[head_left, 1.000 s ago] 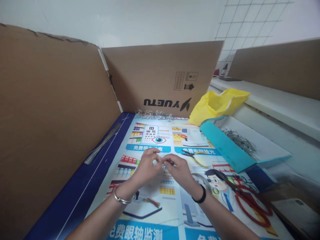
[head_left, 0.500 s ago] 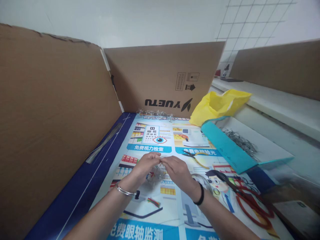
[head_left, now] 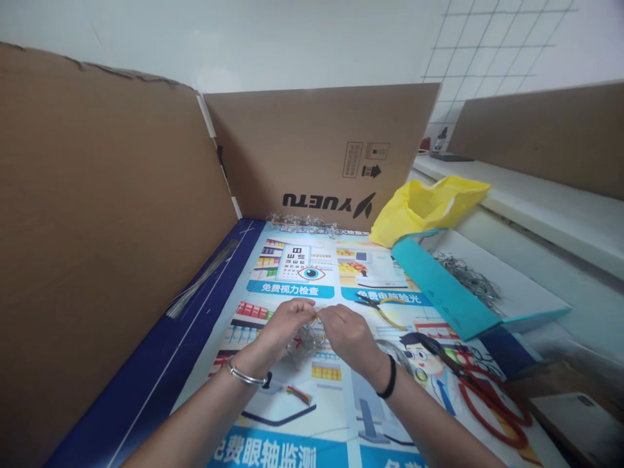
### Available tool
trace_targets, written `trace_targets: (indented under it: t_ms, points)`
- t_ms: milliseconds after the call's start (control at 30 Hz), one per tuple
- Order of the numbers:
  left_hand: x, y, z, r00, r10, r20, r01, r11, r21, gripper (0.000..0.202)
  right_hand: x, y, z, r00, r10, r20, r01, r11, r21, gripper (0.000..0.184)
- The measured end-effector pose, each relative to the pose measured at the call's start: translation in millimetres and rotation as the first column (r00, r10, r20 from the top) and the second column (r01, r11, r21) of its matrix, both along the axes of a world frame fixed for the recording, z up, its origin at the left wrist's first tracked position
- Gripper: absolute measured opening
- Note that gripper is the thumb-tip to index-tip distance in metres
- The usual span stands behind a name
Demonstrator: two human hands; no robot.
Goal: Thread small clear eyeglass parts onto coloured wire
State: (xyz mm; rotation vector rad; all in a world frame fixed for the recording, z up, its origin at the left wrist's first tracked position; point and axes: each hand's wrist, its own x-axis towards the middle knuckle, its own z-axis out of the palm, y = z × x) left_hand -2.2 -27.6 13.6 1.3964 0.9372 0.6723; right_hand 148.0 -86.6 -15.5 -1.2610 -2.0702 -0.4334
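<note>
Over the printed sheet (head_left: pixel 336 403), my two hands meet, fingertips almost touching. My left hand (head_left: pixel 287 325), below a silver bangle, pinches part of a small bundle of thin silvery wire (head_left: pixel 303 341). The bundle hangs under the fingers, with a bit of red showing in it. Close on its right, my right hand (head_left: pixel 350 333), with a black band at the wrist, has its fingers curled in a pinch on the wire at the bundle's top. Exact finger contact is partly hidden.
Yellow-handled pliers (head_left: pixel 385 311) and large red-handled scissors (head_left: pixel 492 396) lie to the right. A teal box (head_left: pixel 448 292) holds many wire pieces, beside a yellow bag (head_left: pixel 429 205). Wire pieces (head_left: pixel 302 221) line the back cardboard wall (head_left: pixel 292 143). Straight wires (head_left: pixel 202 279) lie left.
My right hand's fingers have curled in more and turned slightly at the bundle's top. My left hand stays nearly in place with the wire bundle.
</note>
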Motion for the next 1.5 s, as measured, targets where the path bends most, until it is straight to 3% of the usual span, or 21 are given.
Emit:
trace_targets:
  t_ms: [267, 467, 633, 867, 1100, 1200, 1367, 1500]
  points:
    - [0, 0, 2.4, 1.000, -0.022, -0.020, 0.023, 0.999, 0.041, 0.018, -2, 3, -1.2, 0.961, -0.014, -0.276, -0.020, 0.993, -0.120, 0.016]
    - [-3, 1, 5.0, 0.987, -0.155, -0.042, 0.161, 0.964, 0.211, 0.005, -2, 5, -0.6, 0.930, -0.041, -0.365, -0.025, 0.984, -0.175, 0.016]
    - [-3, 2, 1.6, 0.993, -0.064, -0.097, 0.094, 0.933, 0.348, 0.009, -2, 5, -0.1, 0.919, -0.037, -0.392, -0.044, 0.980, -0.196, 0.017]
    - [2, -3, -3.4, 0.994, 0.038, -0.100, 0.000, 0.934, 0.358, 0.009, -1, 4, -3.7, 0.914, -0.045, -0.402, -0.045, 0.977, -0.209, 0.018]
    - [-1, -3, -3.9, 0.985, 0.042, -0.166, 0.070, 0.787, 0.614, 0.011, -2, 4, 6.8, 0.889, -0.049, -0.456, -0.067, 0.969, -0.236, 0.017]
    - [-2, -1, -5.2, 0.991, -0.025, -0.134, 0.098, 0.814, 0.573, 0.010, -2, 3, 14.2, 0.866, -0.070, -0.495, -0.064, 0.966, -0.249, 0.017]
    - [-2, 5, -9.8, 0.995, -0.056, 0.087, 0.023, 0.938, 0.345, 0.012, 1, 4, 20.1, 0.810, -0.121, -0.574, -0.103, 0.934, -0.342, 0.015]
    - [-2, 8, -9.0, 0.980, -0.106, 0.167, 0.059, 0.963, 0.264, 0.013, 2, 6, 15.3, 0.759, -0.163, -0.630, -0.112, 0.921, -0.372, 0.014]
